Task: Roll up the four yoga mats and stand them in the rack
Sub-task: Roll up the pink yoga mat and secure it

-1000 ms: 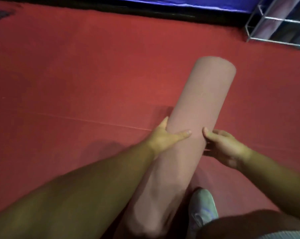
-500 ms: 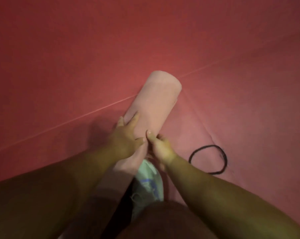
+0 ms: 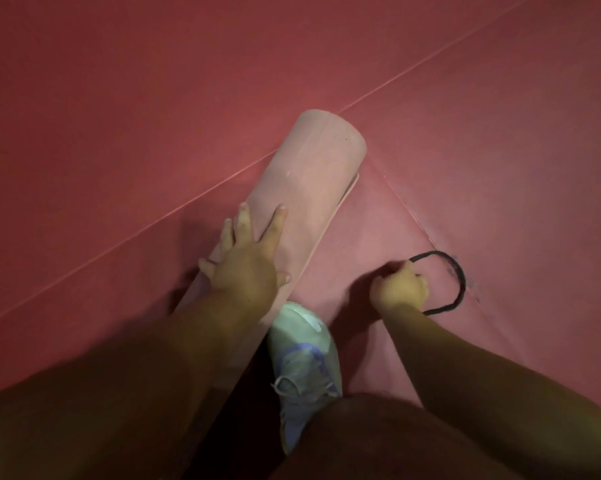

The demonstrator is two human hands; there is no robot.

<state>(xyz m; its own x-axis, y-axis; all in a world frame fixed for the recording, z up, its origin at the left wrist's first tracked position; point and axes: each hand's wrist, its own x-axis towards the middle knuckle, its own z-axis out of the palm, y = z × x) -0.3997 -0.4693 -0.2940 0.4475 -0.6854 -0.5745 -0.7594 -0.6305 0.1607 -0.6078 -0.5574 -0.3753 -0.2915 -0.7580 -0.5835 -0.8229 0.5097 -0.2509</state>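
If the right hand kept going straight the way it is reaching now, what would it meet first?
The right hand already sits at the black elastic loop lying on the red floor. Its fingers seem to pinch the loop's near end, so nothing stands between them.

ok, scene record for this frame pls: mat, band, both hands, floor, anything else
mat: pink rolled mat lying on the floor, loose outer edge visible along its right side
band: black elastic band on the floor, right of the mat
left hand: left hand flat on the roll, fingers spread
right hand: right hand pinches the band
floor: red floor
other: pale sneaker beside the mat
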